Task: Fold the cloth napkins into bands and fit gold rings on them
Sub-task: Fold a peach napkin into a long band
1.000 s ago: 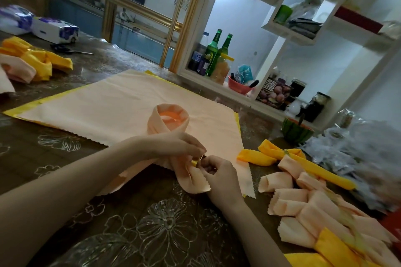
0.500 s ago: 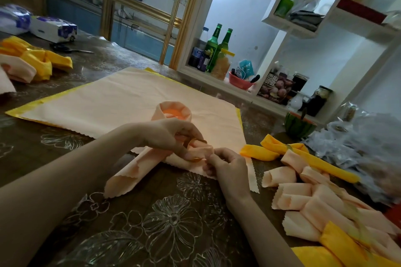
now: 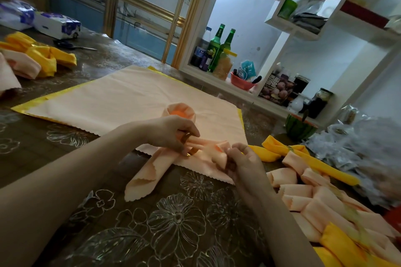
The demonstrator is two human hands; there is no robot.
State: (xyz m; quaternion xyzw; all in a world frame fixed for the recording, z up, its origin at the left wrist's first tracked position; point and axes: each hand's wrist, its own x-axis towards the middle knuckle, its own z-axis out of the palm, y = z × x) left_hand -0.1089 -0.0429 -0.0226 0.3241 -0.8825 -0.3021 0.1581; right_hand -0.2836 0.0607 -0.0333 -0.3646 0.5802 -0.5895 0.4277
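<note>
Napkin (image 3: pixel 149 171): peach, folded to a band, lying slantwise at the bench's (image 3: pixel 173 223) near middle. Its scalloped lower end rests on the bench cover and its upper part lies on the flat cloth (image 3: pixel 121 102).

Ring (image 3: pixel 188 137): gold, round the band about midway.

Your left hand (image 3: pixel 171 134): fingers curled over ring and band, clamped on both.

Your right hand (image 3: pixel 243 162): fingers bunched, pinching the band's other end just right of the ring.

A rolled peach loop (image 3: pixel 181 111) stands on the flat cloth behind your left hand. You cannot tell if it belongs to the same napkin.

The flat cloth is peach with a yellow edge showing beneath it.

Right: heap (image 3: pixel 303 193) of rolled peach and yellow napkins, with crumpled plastic bags (image 3: pixel 358 147) beyond it.

Far left: smaller heap (image 3: pixel 34 58), scissors (image 3: pixel 71 45) and two tissue packs (image 3: pixel 56 25).

Shelf (image 3: pixel 217 80) behind the bench:
- two green bottles (image 3: pixel 219 47)
- red bowl (image 3: pixel 240 83), contents unclear
- dark jars (image 3: pixel 319 102)

The bench cover is brown with a floral print.
</note>
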